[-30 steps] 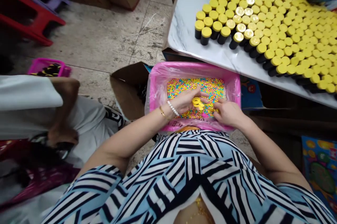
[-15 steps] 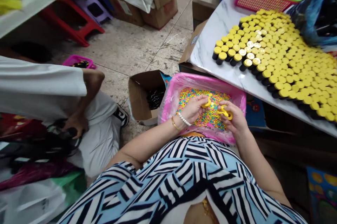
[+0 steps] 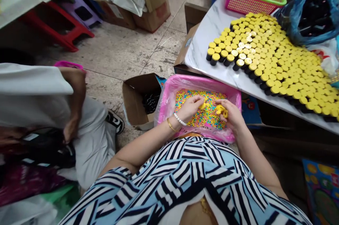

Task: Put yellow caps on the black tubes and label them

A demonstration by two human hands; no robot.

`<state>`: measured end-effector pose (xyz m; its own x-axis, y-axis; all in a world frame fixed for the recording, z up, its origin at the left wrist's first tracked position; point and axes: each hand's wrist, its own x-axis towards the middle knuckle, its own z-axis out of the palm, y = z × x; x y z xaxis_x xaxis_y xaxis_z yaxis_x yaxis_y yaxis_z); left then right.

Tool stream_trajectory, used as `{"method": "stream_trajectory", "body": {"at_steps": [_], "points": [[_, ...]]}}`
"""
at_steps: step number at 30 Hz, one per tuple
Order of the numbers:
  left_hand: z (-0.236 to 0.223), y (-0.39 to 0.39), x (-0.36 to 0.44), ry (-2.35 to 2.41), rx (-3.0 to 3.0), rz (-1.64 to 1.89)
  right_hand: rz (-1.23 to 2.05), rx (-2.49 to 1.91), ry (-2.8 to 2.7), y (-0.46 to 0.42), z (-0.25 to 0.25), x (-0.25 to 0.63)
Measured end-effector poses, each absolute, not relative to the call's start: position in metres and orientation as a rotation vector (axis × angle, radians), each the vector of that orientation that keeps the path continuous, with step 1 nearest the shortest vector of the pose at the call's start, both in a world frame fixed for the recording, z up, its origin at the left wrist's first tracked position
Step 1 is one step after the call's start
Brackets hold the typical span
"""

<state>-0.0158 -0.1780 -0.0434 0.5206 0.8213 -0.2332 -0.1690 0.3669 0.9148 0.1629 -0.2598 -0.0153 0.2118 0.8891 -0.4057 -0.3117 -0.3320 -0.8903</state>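
Observation:
Over a pink tub [image 3: 197, 83] lined with clear plastic, my hands work above a bed of small multicoloured beads [image 3: 209, 119]. My left hand [image 3: 190, 108], wearing a pearl bracelet and a gold bangle, pinches a small yellow plastic piece [image 3: 202, 105] at its fingertips. My right hand [image 3: 231, 114] is curled around a larger yellow plastic piece [image 3: 221, 111]. Both hands are low over the beads. The shape of each yellow piece is partly hidden by my fingers.
To the right stands a white marble-patterned table [image 3: 206, 41] packed with black tubes with yellow caps [image 3: 265, 55]. An open cardboard box [image 3: 134, 103] holding black items sits left of the tub. A co-worker's arm [image 3: 75, 101] is further left.
The yellow pieces, bunched between my hands a second ago, are now separate, one in each hand. The head view has swung up and left, showing more of the table and floor.

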Motion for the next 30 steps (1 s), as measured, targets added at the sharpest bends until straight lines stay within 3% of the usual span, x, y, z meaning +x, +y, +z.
{"method": "stream_trajectory", "body": {"at_steps": [6, 11, 19, 25, 27, 30], "points": [[-0.027, -0.195, 0.002, 0.610, 0.716, 0.699, 1.352, -1.399, -0.660, -0.253, -0.029, 0.137], [-0.022, -0.188, -0.009, 0.577, 0.620, 0.556, 1.513, -1.217, -0.487, -0.252, -0.034, 0.151], [-0.029, -0.195, -0.035, 0.748, 0.936, 0.564, 1.600, -1.081, -0.334, -0.262, -0.026, 0.170], [-0.028, -0.192, -0.048, 0.678, 1.153, 0.469, 1.602, -1.234, -0.474, -0.264, -0.034, 0.162], [-0.033, -0.190, -0.047, 0.683, 1.129, 0.457, 1.531, -1.363, -0.634, -0.263, -0.038, 0.159], [-0.037, -0.187, -0.052, 0.764, 1.184, 0.504, 1.064, -1.671, -1.137, -0.261, -0.038, 0.166]]}}
